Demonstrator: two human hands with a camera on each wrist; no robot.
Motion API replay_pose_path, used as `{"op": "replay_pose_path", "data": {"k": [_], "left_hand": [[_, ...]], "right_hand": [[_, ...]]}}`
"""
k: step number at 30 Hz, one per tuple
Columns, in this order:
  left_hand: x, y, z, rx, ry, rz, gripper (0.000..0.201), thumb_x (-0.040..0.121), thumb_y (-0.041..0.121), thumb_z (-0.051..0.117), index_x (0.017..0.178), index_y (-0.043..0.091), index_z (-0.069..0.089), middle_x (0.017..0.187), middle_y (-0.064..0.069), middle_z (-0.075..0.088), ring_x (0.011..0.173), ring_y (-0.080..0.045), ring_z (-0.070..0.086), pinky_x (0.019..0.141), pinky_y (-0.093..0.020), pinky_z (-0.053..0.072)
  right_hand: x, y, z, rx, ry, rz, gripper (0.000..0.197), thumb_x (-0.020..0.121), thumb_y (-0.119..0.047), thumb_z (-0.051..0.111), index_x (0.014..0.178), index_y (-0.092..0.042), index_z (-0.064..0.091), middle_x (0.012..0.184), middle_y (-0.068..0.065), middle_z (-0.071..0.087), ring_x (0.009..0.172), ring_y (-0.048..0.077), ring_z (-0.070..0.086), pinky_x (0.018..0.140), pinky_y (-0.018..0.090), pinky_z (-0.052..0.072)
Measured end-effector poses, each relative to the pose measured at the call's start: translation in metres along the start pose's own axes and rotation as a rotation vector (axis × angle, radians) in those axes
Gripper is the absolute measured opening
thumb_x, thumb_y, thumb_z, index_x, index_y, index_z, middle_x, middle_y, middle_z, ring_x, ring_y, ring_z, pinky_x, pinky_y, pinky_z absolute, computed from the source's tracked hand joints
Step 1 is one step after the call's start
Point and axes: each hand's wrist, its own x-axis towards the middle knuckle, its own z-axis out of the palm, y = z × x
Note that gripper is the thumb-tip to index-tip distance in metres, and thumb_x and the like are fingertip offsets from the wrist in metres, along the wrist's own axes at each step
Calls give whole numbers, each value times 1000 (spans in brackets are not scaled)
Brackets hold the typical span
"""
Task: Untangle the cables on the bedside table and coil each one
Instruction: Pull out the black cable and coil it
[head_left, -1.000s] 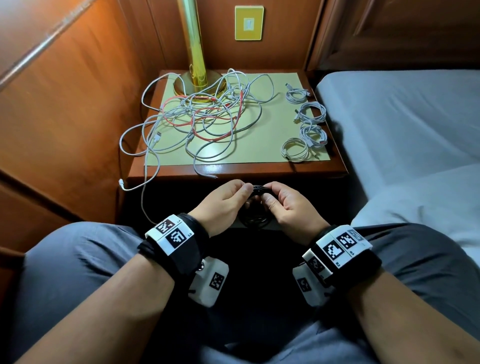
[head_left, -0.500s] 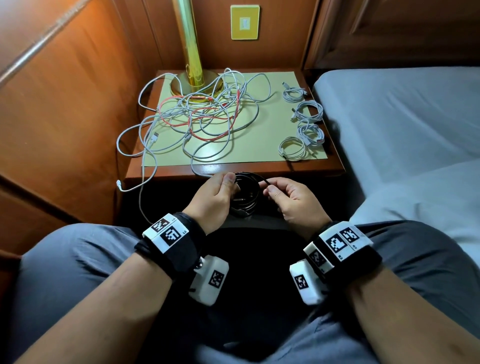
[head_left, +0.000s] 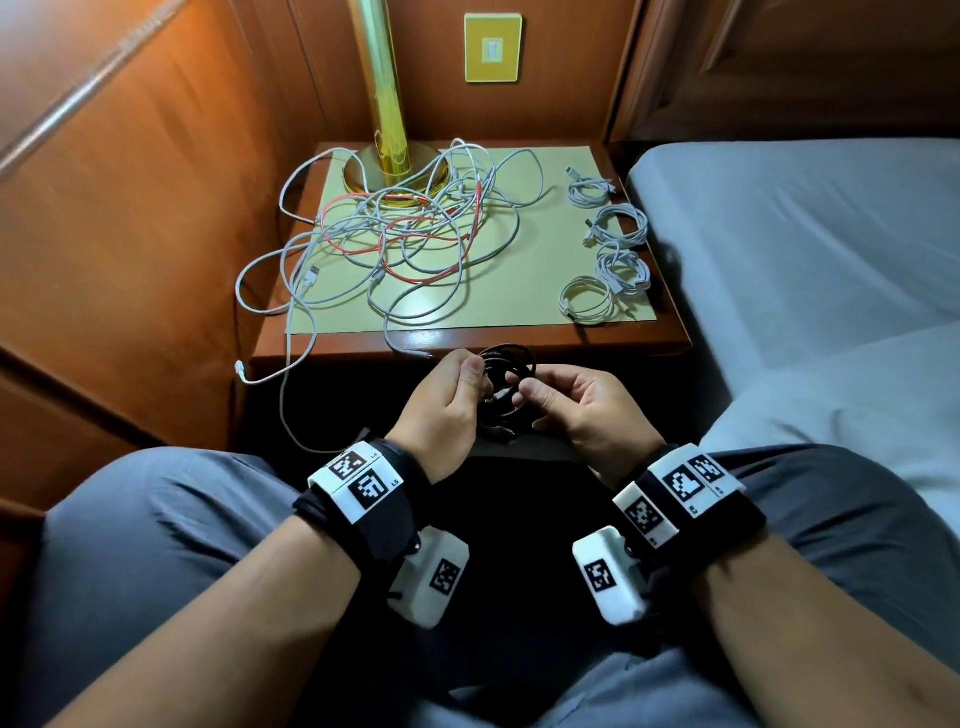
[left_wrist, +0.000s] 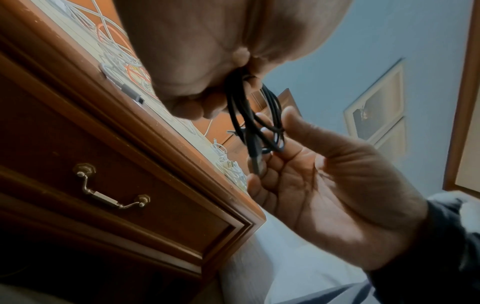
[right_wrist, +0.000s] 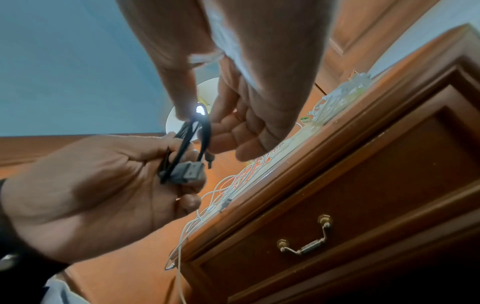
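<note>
tangle (head_left: 395, 234) of white and red cables, left half of the table (head_left: 467, 349), one strand hanging over its left front edge. step in hand, as judged: finishing a coil of the black cable (head_left: 506, 374), held just in front of the table's front edge. left hand (head_left: 441, 410) pinches the coil's loops between thumb and fingers, knuckles up. right hand (head_left: 582, 410), palm turned inward, fingers curled, grips the coil's opposite side; a plug hangs between the palms. next move likely calls for tucking the plug end, then setting the coil beside the four white coils (head_left: 605, 249) along the table's right edge.
</note>
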Motion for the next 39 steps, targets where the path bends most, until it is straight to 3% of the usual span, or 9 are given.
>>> {"op": "replay_pose_path", "data": {"k": [4, 8, 13, 16, 19, 21, 26, 32, 39], "left_hand": [[-2, 2, 1, 5, -4, 36, 30, 101, 37, 32, 79, 22, 46, 73, 9, 48, 65, 1, 45, 68, -20, 39], [1, 4, -1, 65, -35, 42, 29, 103, 36, 33, 81, 23, 47, 75, 9, 50, 67, -2, 46, 71, -28, 40], [5, 2, -8, 118, -59, 31, 29, 106, 34, 35, 80, 25, 45, 79, 7, 52, 82, -24, 57, 78, -31, 44], [6, 3, -9, 74, -66, 28, 28, 98, 43, 33, 81, 26, 46, 79, 8, 53, 86, -22, 61, 81, -36, 48], [6, 3, -9, 22, -41, 24, 29, 104, 37, 35, 78, 26, 45, 75, 10, 52, 71, 2, 54, 71, -22, 42], [6, 3, -8, -49, -21, 1, 33, 106, 34, 36, 76, 24, 47, 74, 8, 53, 67, 4, 53, 70, -18, 40], [9, 3, -5, -403, 34, -205, 49, 104, 48, 36, 71, 15, 51, 65, 3, 50, 63, -15, 49, 58, -28, 42], [15, 8, -6, -662, 126, -316, 48, 102, 48, 36, 68, 14, 39, 62, 3, 41, 56, -16, 42, 50, -28, 39], [14, 10, -2, -699, 177, -307, 49, 107, 40, 33, 66, 13, 38, 56, 5, 42, 55, -18, 41, 54, -29, 38]], "right_hand": [[2, 1, 2, 77, -30, 39, 20, 102, -11, 49, 100, -14, 69, 82, 0, 69, 73, 3, 63, 62, 12, 45], [2, 0, 7, 214, -39, 135, 25, 105, -15, 43, 95, -12, 66, 77, 2, 66, 73, 12, 60, 63, 20, 46], [1, 3, 12, 268, -102, 185, 26, 100, -23, 48, 79, -16, 60, 79, 0, 56, 77, 14, 50, 70, 28, 39], [0, -4, 11, -30, -151, 52, 25, 103, -24, 48, 81, -15, 58, 79, 2, 56, 71, 8, 52, 68, 30, 43], [2, -3, 7, -394, -155, -98, 21, 100, -30, 56, 87, -14, 57, 94, 16, 58, 82, 18, 58, 80, 39, 49], [5, 1, 5, -507, -142, -137, 17, 96, -32, 62, 85, -20, 55, 92, 8, 58, 82, 16, 57, 82, 34, 46], [6, 0, 0, -387, -86, -128, 14, 95, -11, 64, 107, -20, 66, 83, -8, 65, 64, -4, 55, 67, 14, 44], [6, -4, -2, -185, -7, -46, 13, 97, -10, 61, 101, -17, 70, 79, -2, 69, 66, 7, 65, 60, 23, 53], [0, -2, 7, 59, -240, 80, 48, 84, 1, 70, 122, -27, 60, 105, 16, 66, 90, 20, 69, 69, 31, 55]]}}
